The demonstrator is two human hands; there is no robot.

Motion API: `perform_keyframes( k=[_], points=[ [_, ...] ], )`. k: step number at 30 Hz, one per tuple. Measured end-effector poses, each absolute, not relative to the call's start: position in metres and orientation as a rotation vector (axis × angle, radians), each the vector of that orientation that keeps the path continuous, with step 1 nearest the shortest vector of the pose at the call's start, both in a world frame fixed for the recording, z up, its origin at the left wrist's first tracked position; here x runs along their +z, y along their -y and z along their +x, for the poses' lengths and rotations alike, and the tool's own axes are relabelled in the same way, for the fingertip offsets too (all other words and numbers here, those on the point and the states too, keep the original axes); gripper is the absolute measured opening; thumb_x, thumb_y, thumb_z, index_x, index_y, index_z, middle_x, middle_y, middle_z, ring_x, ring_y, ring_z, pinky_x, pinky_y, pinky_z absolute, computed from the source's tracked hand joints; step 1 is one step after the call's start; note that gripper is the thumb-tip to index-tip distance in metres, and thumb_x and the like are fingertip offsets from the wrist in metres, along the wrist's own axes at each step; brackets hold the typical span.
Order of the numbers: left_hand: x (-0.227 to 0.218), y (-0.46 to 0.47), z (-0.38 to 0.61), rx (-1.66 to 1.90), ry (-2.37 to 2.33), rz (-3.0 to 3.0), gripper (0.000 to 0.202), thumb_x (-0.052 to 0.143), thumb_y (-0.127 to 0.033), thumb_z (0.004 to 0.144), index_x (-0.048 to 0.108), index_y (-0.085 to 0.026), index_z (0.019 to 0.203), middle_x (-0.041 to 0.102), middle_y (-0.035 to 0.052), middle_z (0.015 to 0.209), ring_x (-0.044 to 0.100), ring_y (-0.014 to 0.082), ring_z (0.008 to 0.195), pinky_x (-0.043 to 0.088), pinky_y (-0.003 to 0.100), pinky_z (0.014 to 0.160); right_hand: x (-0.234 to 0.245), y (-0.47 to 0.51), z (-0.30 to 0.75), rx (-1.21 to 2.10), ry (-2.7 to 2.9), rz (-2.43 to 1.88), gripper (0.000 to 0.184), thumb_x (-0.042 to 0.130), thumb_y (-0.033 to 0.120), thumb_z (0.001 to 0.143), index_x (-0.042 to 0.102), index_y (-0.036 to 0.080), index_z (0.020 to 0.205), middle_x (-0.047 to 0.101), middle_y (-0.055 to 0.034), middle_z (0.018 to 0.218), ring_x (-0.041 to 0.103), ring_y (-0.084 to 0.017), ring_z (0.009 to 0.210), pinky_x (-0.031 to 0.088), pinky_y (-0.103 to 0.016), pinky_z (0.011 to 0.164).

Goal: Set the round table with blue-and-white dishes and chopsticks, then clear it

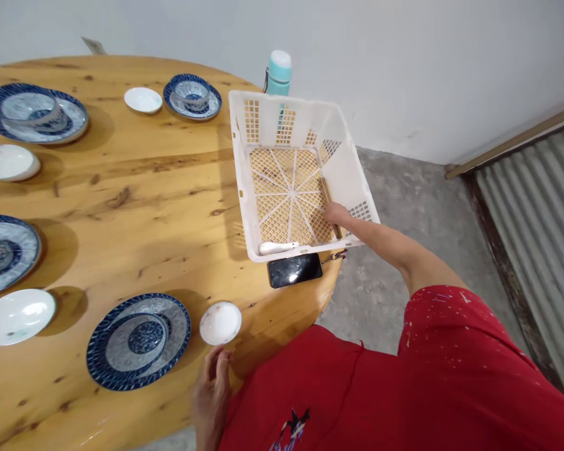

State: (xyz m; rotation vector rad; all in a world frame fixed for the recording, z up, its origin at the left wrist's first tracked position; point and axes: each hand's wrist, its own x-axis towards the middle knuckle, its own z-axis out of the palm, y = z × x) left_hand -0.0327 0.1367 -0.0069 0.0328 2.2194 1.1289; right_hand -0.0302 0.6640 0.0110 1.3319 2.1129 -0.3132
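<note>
My right hand (337, 214) reaches into a white plastic basket (242, 207), its fingers closed round brown chopsticks (326, 190) along the right side. How many chopsticks there are I cannot tell. A white spoon (278, 247) lies at the basket's near side. My left hand (211, 391) is at the table's front edge with loosely curled fingers, thumb apart, and nothing visible in it. Its fingertips come close to the rim of a small white bowl (220, 323); whether they touch is unclear. Left of that bowl, a blue-patterned plate (178, 319) carries a patterned bowl (145, 338).
Beside the basket lie a black phone (295, 270) and keys (336, 255). A turquoise bottle (279, 72) stands behind it. More blue plates with bowls (192, 97) and white dishes (143, 99) are spread over the wooden table (169, 188). A wall (404, 81) is behind.
</note>
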Motion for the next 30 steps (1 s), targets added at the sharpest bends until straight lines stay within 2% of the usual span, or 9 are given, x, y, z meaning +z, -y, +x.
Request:
perform_keyframes(
  k=[3, 7, 13, 18, 22, 30],
  points=[
    [-0.003, -0.142, -0.032, 1.15, -2.241, 0.064, 0.039, 0.046, -0.062, 0.085, 0.06, -0.03, 0.104, 0.074, 0.0093, 0.096, 0.071, 0.0333, 0.094, 0.056, 0.053, 0.087, 0.007, -0.665, -0.032, -0.275, -2.147, 1.361, 0.033, 0.056, 0.025, 0.091, 0.067, 0.007, 0.116, 0.071, -0.0227, 0.101, 0.067, -0.032, 0.107, 0.054, -0.037, 0.088],
    [-0.002, -0.143, -0.031, 1.144, -2.243, 0.075, 0.037, 0.045, -0.06, 0.087, 0.059, -0.031, 0.105, 0.074, 0.0089, 0.096, 0.071, 0.0327, 0.096, 0.058, 0.052, 0.087, 0.01, -0.664, -0.034, -0.27, -2.164, 1.364, 0.033, 0.058, 0.028, 0.09, 0.069, 0.007, 0.114, 0.071, -0.0228, 0.098, 0.07, -0.031, 0.099, 0.055, -0.035, 0.085],
    [0.0, -0.138, -0.033, 1.155, -2.234, 0.014, 0.042, 0.047, -0.061, 0.085, 0.061, -0.028, 0.106, 0.074, 0.0083, 0.097, 0.071, 0.0316, 0.096, 0.057, 0.049, 0.088, 0.018, -0.658, -0.035, -0.308, -2.111, 1.345, 0.034, 0.055, 0.028, 0.091, 0.07, 0.004, 0.11, 0.072, -0.02, 0.079, 0.073, -0.028, 0.079, 0.056, -0.034, 0.075],
    [0.0, -0.133, -0.041, 1.079, -2.235, -0.022, 0.051, 0.049, -0.061, 0.08, 0.062, -0.019, 0.108, 0.075, 0.0078, 0.098, 0.07, 0.0293, 0.099, 0.055, 0.043, 0.091, 0.021, -0.656, -0.03, -0.229, -2.192, 1.36, 0.032, 0.056, 0.024, 0.09, 0.069, 0.005, 0.113, 0.073, -0.0208, 0.087, 0.072, -0.03, 0.092, 0.054, -0.034, 0.084],
    [-0.011, -0.126, -0.043, 1.058, -2.274, -0.011, 0.053, 0.049, -0.064, 0.078, 0.064, -0.021, 0.106, 0.075, 0.0075, 0.098, 0.07, 0.0282, 0.099, 0.055, 0.041, 0.09, 0.021, -0.657, -0.026, -0.223, -2.202, 1.348, 0.03, 0.056, 0.02, 0.089, 0.07, 0.004, 0.111, 0.073, -0.0225, 0.09, 0.072, -0.03, 0.093, 0.054, -0.033, 0.083],
    [-0.016, -0.125, -0.045, 1.029, -2.326, 0.029, 0.049, 0.048, -0.062, 0.079, 0.065, -0.022, 0.102, 0.075, 0.0075, 0.095, 0.071, 0.0274, 0.097, 0.055, 0.039, 0.087, 0.022, -0.662, -0.021, -0.212, -2.194, 1.342, 0.029, 0.056, 0.017, 0.091, 0.069, 0.002, 0.111, 0.072, -0.0218, 0.081, 0.072, -0.029, 0.09, 0.053, -0.032, 0.082]
  ],
)
